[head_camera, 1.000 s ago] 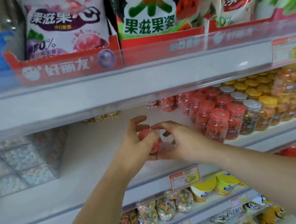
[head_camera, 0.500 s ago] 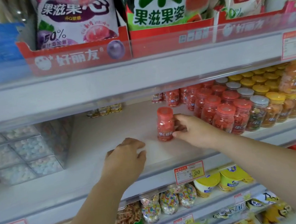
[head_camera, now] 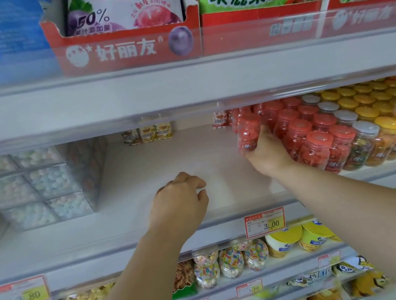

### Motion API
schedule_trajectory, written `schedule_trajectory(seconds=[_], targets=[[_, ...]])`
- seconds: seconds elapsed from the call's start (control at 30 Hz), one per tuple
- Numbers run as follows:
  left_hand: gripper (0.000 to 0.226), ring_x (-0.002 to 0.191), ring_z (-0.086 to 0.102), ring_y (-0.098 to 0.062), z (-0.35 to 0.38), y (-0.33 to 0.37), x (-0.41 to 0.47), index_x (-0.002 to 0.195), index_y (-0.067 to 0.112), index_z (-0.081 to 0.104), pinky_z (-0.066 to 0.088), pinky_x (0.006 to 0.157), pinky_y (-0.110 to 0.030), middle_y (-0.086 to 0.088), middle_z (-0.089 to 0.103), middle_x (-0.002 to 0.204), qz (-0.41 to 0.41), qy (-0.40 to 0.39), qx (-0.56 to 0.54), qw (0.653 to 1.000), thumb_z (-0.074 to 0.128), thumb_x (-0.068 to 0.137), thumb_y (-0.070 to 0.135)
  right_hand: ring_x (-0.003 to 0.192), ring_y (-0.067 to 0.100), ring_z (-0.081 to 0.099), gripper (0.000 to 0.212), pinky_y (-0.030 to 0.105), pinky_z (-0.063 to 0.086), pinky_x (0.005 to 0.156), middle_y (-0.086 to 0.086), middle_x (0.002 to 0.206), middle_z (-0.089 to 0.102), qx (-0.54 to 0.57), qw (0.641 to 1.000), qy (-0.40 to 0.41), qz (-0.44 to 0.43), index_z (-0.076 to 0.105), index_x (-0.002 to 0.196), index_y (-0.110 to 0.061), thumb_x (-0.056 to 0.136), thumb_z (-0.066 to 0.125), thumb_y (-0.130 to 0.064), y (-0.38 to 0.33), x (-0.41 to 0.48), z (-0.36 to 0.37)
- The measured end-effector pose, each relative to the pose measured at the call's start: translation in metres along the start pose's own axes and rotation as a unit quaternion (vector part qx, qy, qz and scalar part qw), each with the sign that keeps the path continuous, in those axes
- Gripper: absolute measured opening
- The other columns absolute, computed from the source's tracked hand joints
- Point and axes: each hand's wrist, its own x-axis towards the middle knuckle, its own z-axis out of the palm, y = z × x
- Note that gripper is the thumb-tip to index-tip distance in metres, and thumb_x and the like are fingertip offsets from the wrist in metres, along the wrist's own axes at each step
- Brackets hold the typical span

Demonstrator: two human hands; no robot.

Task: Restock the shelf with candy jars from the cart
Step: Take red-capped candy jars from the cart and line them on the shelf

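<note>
As the red candy jar [head_camera: 247, 132] sat clasped in the right grip [head_camera: 268, 154], fingers curled round its lower half, it hung tilted and motion-blurred just beside the left flank of the red-lidded jars [head_camera: 317, 145] ranked along the right half of the shelf [head_camera: 167, 159]. Whether its base touched the shelf board could not be told. The step in hand looked to be seating this jar into the block's left column. Doing it well called for righting the jar first, then setting its base flat and sliding it snug against its neighbours, label turned to the front edge like theirs. A hard shove risked toppling the close-packed row, so a light push from the side seemed wiser. The left grip [head_camera: 181, 201] was released, fingers loosely curled on nothing, over the bare middle of the shelf near the front edge. It seemed free to steady the row or go for another jar. Clear boxes of pale sweets [head_camera: 35, 184] filled the shelf's left end, well apart from the work.
</note>
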Motion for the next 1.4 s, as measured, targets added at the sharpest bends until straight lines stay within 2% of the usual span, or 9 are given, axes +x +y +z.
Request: schedule_trajectory(seconds=[0.1,0.17,0.3,0.53,1.03,1.1,1.23,1.3,1.4], targets=[[0.035,0.115,0.056,-0.014,0.001,0.0,0.001,0.133,0.033,0.056,0.045,0.096,-0.029,0.012,0.048,0.14,0.001,0.003,-0.001,1.0,0.039,0.103,0.034,0.12,0.03,0.057,0.066,0.025,0.04,0.092,0.013,0.132,0.058,-0.021,0.999,-0.034,-0.028,0.034,0.147,-0.008,0.092,0.066,-0.028,0.002,-0.029,-0.007],[0.035,0.116,0.055,-0.015,0.001,-0.001,0.001,0.133,0.033,0.056,0.045,0.096,-0.029,0.013,0.047,0.14,0.001,0.003,0.001,1.0,0.038,0.103,0.035,0.128,0.031,0.049,0.067,0.034,0.039,0.106,0.012,0.142,0.048,-0.09,0.991,-0.075,-0.063,0.035,0.148,-0.014,0.092,0.064,-0.037,0.005,-0.047,-0.008],[0.035,0.116,0.054,-0.016,0.001,-0.001,0.002,0.133,0.033,0.056,0.046,0.096,-0.03,0.011,0.048,0.139,-0.001,0.003,0.004,1.0,0.039,0.103,0.034,0.142,0.034,0.03,0.073,0.046,0.032,0.114,0.01,0.157,0.027,-0.213,0.967,-0.129,-0.062,0.026,0.153,-0.024,0.092,0.053,-0.056,0.0,-0.042,-0.001],[0.035,0.117,0.054,-0.015,0.003,-0.003,0.002,0.133,0.034,0.056,0.045,0.097,-0.03,0.013,0.047,0.14,0.005,0.01,-0.002,1.0,0.039,0.103,0.035,0.144,0.041,0.02,0.085,0.049,0.026,0.118,0.02,0.157,0.016,-0.206,0.97,-0.133,-0.008,0.012,0.157,-0.024,0.091,0.054,-0.057,-0.002,-0.013,0.01],[0.035,0.118,0.053,-0.013,0.005,-0.005,0.002,0.133,0.035,0.055,0.043,0.096,-0.028,0.014,0.047,0.139,0.019,0.016,0.01,1.0,0.038,0.103,0.035,0.146,0.045,0.012,0.077,0.052,0.019,0.12,0.023,0.159,0.011,-0.212,0.97,-0.122,-0.004,0.005,0.158,-0.02,0.098,0.043,-0.05,0.006,0.006,0.02],[0.035,0.117,0.054,-0.014,0.005,-0.005,0.003,0.132,0.034,0.057,0.045,0.095,-0.029,0.013,0.048,0.138,0.016,0.016,0.008,1.0,0.038,0.103,0.035,0.147,0.041,0.014,0.074,0.051,0.019,0.121,0.019,0.161,0.015,-0.205,0.97,-0.126,-0.036,0.01,0.158,-0.018,0.099,0.041,-0.05,0.007,-0.008,0.012],[0.032,0.108,0.06,-0.018,0.001,0.004,-0.005,0.127,0.031,0.061,0.049,0.09,-0.032,0.009,0.054,0.134,0.012,0.041,0.022,0.999,0.04,0.103,0.028,0.133,0.027,0.043,0.048,0.038,0.034,0.112,0.007,0.143,0.05,-0.13,0.972,-0.087,-0.178,0.05,0.142,-0.016,0.099,0.052,-0.036,0.006,-0.073,-0.027],[0.03,0.105,0.062,-0.023,0.001,0.018,-0.018,0.121,0.026,0.066,0.047,0.091,-0.035,0.005,0.062,0.126,0.055,0.119,0.031,0.991,0.048,0.099,0.018,0.123,0.018,0.049,0.033,0.029,0.036,0.104,-0.003,0.129,0.061,-0.081,0.962,-0.075,-0.25,0.063,0.128,-0.019,0.097,0.058,-0.027,0.011,-0.112,-0.05],[0.026,0.093,0.066,-0.029,0.016,0.047,-0.058,0.106,0.019,0.071,0.049,0.087,-0.039,-0.001,0.069,0.106,0.171,0.19,-0.009,0.967,0.054,0.089,0.011,0.103,0.008,0.059,0.021,0.02,0.044,0.088,-0.007,0.108,0.069,-0.022,0.955,-0.118,-0.273,0.07,0.113,-0.018,0.095,0.061,-0.017,0.039,-0.16,-0.072]])
